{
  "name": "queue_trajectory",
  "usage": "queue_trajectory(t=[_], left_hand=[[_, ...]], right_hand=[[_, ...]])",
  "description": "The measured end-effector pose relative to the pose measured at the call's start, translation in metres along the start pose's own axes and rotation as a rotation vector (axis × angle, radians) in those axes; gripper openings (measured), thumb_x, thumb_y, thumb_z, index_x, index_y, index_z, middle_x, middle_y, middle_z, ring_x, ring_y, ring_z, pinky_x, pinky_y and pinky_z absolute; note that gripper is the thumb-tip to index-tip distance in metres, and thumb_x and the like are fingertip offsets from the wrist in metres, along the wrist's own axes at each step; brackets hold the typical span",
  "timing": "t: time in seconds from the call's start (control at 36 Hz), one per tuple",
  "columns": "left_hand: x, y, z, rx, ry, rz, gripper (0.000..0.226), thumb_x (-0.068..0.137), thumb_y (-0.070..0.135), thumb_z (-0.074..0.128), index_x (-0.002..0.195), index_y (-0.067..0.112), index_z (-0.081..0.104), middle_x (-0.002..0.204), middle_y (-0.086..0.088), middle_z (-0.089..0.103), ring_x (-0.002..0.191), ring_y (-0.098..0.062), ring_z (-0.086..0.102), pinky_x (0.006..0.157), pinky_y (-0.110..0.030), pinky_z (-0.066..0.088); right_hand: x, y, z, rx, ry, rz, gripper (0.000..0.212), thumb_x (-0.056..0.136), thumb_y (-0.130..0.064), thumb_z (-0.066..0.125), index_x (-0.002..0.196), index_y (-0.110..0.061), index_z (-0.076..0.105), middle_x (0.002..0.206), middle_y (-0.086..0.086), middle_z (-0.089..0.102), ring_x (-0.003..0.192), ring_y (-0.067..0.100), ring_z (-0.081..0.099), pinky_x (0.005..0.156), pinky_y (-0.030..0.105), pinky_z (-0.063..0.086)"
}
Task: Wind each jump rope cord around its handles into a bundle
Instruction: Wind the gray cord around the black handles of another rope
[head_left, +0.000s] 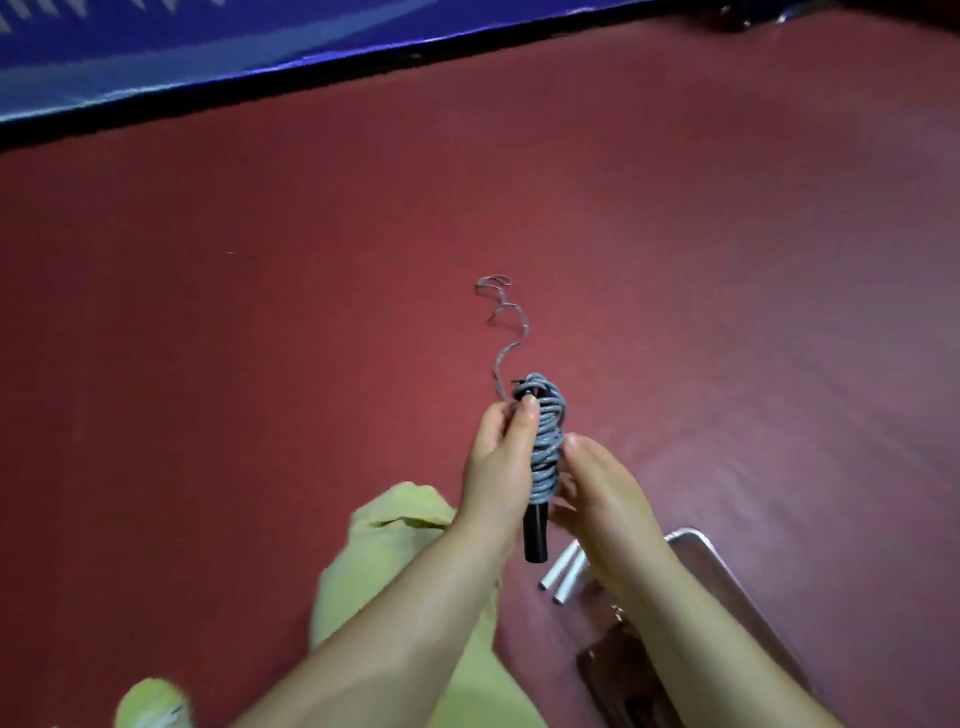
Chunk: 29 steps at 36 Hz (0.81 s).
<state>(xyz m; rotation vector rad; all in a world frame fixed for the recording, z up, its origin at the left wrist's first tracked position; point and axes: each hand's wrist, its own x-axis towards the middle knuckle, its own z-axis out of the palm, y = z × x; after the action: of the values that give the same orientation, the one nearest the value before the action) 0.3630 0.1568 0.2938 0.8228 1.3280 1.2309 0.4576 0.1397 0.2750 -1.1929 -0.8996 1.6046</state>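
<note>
A jump rope with black handles (536, 535) stands nearly upright between my hands, its grey-blue cord (548, 441) wound in many turns around the upper part. My left hand (501, 467) grips the bundle from the left, thumb up near the top. My right hand (597, 493) holds the right side of the wound cord, fingers curled against it. A loose tail of cord (511, 332) runs from the top of the bundle away over the red floor in a wavy line.
Two white handles (563, 571) of another rope lie on the floor below my right hand. A metal tray (722, 566) with a brown item sits at lower right. My yellow-green trouser leg (395, 551) is at lower left. A blue mat (208, 52) borders the far side.
</note>
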Motion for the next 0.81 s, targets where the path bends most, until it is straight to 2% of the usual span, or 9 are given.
queue_trajectory(t=[0.11,0.19,0.28,0.36,0.42,0.5,0.56,0.67,0.81], left_hand=[[0.002,-0.042,0.058,0.172,-0.137,-0.131,0.026,0.096,0.043,0.046,0.092,0.022,0.061,0.093,0.002,0.066,0.095,-0.016,0.062,0.086,-0.026,0.048],[0.006,-0.09,0.094,0.381,-0.26,-0.177,0.066,0.078,0.078,0.037,0.107,0.026,0.065,0.118,-0.006,0.065,0.117,-0.023,0.056,0.106,-0.04,0.039],[0.003,-0.13,0.117,0.588,-0.437,-0.328,0.064,0.096,0.058,0.027,0.138,0.015,0.048,0.147,-0.005,0.042,0.139,-0.023,0.032,0.117,-0.04,0.021],[0.003,-0.166,0.132,0.673,-0.514,-0.441,0.092,0.071,0.082,0.023,0.141,0.026,0.043,0.149,0.0,0.04,0.141,-0.02,0.03,0.118,-0.04,0.02],[0.006,-0.191,0.144,0.761,-0.565,-0.487,0.087,0.074,0.076,0.023,0.145,0.028,0.037,0.152,0.002,0.035,0.143,-0.02,0.026,0.118,-0.039,0.017],[0.008,-0.203,0.142,0.908,-0.649,-0.495,0.055,0.095,0.058,0.025,0.14,0.031,0.042,0.149,0.001,0.04,0.138,-0.023,0.033,0.115,-0.036,0.022],[0.011,-0.217,0.14,0.948,-0.701,-0.531,0.063,0.087,0.067,0.024,0.137,0.034,0.044,0.146,0.0,0.043,0.136,-0.022,0.035,0.114,-0.036,0.024],[0.014,-0.243,0.128,0.977,-0.736,-0.626,0.094,0.06,0.085,0.02,0.138,0.038,0.042,0.146,0.001,0.044,0.137,-0.017,0.034,0.114,-0.036,0.025],[0.019,-0.256,0.12,0.978,-0.776,-0.674,0.088,0.065,0.083,0.024,0.139,0.038,0.041,0.144,0.006,0.045,0.137,-0.015,0.034,0.116,-0.041,0.023]], right_hand=[[0.0,0.022,-0.074,0.038,0.167,0.024,0.025,0.094,-0.034,0.056,0.102,-0.011,0.062,0.094,0.008,0.069,0.088,0.022,0.063,0.067,0.029,0.048],[-0.007,0.043,-0.128,0.033,0.27,0.048,0.031,0.092,-0.034,0.059,0.107,-0.007,0.06,0.1,0.01,0.069,0.092,0.021,0.065,0.078,0.034,0.049],[-0.014,0.073,-0.169,0.055,0.348,0.116,0.039,0.087,-0.032,0.065,0.113,-0.004,0.056,0.103,0.014,0.067,0.09,0.019,0.065,0.083,0.035,0.051],[-0.025,0.112,-0.2,0.106,0.451,0.216,0.019,0.094,-0.014,0.057,0.111,-0.005,0.054,0.094,0.012,0.065,0.076,0.014,0.066,0.069,0.025,0.054],[-0.029,0.141,-0.222,0.082,0.603,0.299,0.015,0.094,-0.013,0.056,0.108,-0.006,0.055,0.089,0.008,0.066,0.071,0.011,0.065,0.063,0.02,0.053],[-0.031,0.179,-0.244,0.046,0.793,0.404,0.04,0.088,-0.031,0.067,0.116,-0.006,0.054,0.105,0.014,0.066,0.093,0.023,0.066,0.088,0.034,0.054],[-0.031,0.209,-0.264,0.028,0.875,0.477,0.061,0.076,-0.049,0.072,0.118,-0.007,0.054,0.11,0.016,0.066,0.101,0.029,0.065,0.097,0.047,0.049],[-0.032,0.237,-0.292,0.005,1.063,0.534,0.044,0.09,-0.033,0.064,0.12,-0.004,0.048,0.1,0.008,0.057,0.09,0.021,0.056,0.084,0.033,0.044],[-0.028,0.258,-0.316,-0.081,1.093,0.563,0.042,0.089,-0.029,0.066,0.117,-0.002,0.048,0.092,0.004,0.055,0.08,0.018,0.055,0.073,0.029,0.046]])
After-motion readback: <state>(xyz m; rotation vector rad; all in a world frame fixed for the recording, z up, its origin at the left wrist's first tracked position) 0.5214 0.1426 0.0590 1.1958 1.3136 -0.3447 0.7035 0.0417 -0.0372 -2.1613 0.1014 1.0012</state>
